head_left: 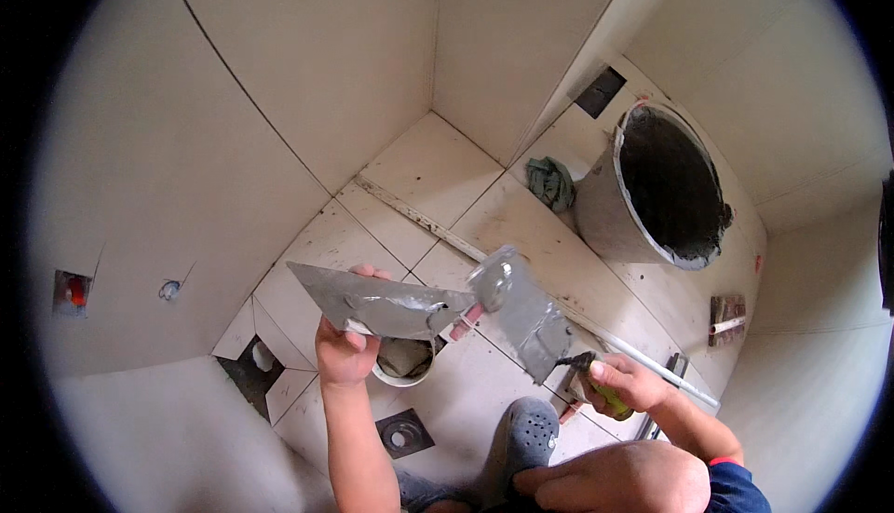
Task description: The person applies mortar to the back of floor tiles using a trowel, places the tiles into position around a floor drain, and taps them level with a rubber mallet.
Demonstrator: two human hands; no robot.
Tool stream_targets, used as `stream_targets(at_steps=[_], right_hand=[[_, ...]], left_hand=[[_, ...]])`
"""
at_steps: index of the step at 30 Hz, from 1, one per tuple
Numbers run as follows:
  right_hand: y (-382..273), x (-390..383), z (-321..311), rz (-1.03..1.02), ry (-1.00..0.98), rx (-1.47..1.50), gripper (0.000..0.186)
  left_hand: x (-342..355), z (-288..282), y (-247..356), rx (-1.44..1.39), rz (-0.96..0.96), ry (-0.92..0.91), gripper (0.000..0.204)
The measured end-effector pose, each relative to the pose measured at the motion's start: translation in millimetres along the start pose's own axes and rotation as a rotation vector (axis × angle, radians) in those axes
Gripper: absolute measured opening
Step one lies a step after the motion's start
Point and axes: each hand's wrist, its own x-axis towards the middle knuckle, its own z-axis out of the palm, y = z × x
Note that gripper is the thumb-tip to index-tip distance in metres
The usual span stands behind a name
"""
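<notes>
My left hand (341, 353) is closed on the edge of a triangular tile piece (372, 299), its upper face coated with wet grey mortar. The fingers reach round behind the tile, with the thumb on the near edge. My right hand (629, 384) grips the yellow-green handle of a flat trowel (533, 319). Grey mortar lies on the trowel's blade, mostly at its far end, close beside the tile's right tip. Under the tile, partly hidden, stands a small white bucket (402, 383) with grey mortar inside.
A large mortar-filled bucket (601, 206) stands at the right, beside a crumpled green cloth (550, 183). A long pale bar (647, 361) lies across the tiled floor. Square drain (404, 433) and dark floor opening (251, 378) are at the left. My grey clog (531, 434) is near.
</notes>
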Motion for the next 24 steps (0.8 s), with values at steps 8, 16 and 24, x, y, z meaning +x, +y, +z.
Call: stream_targets(at_steps=[8,16,24], right_hand=[[3,-17,-13,-0.043,0.173,-0.041,0.052],[-64,-29,-13,-0.186,0.089,-0.982,0.051],[-76,-16,-22,-0.053,0.055,-0.752,0.051]], left_hand=[[-1,-11,-6,-0.343,-0.302,0.111,0.071],[0,59,-24,-0.242,-0.63,0.281,0.054],[-13,55,-35,0.37,-0.542,-0.081,0.036]])
